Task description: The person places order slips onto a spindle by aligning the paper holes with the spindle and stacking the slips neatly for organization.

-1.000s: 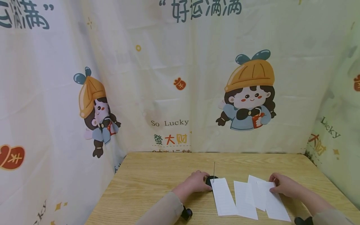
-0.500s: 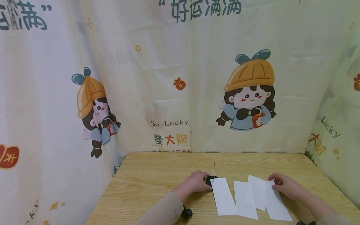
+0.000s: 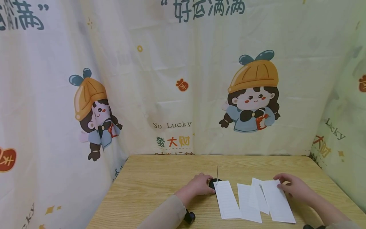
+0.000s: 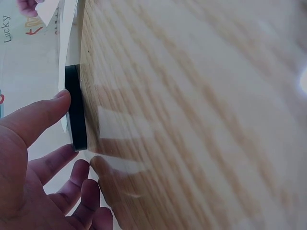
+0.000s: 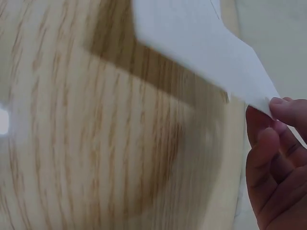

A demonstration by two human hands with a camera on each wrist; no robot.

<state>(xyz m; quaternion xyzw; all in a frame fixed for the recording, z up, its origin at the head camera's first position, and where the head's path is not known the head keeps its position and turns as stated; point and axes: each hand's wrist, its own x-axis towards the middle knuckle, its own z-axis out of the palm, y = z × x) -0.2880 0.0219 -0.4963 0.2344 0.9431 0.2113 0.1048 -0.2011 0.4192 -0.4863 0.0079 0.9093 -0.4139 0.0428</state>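
Note:
My left hand pinches the round black base of a receipt spike, thumb on one side and index finger at its edge. A thin needle stands upright from it. One white paper slip lies with its top end at the needle's foot; whether it is pierced I cannot tell. Farther right, my right hand pinches another white slip by its upper right corner, between thumb and fingers. In the right wrist view this held slip is raised off the table, casting a shadow.
Two more slips, one nearer the middle and one behind it, overlap on the wooden table. A printed curtain hangs behind the table and at both sides. Black wrist devices sit at both sleeves.
My right hand has drawn back slightly to the right and lifted the top end of its slip, exposing more of the slip beneath. The left hand and spike stay put.

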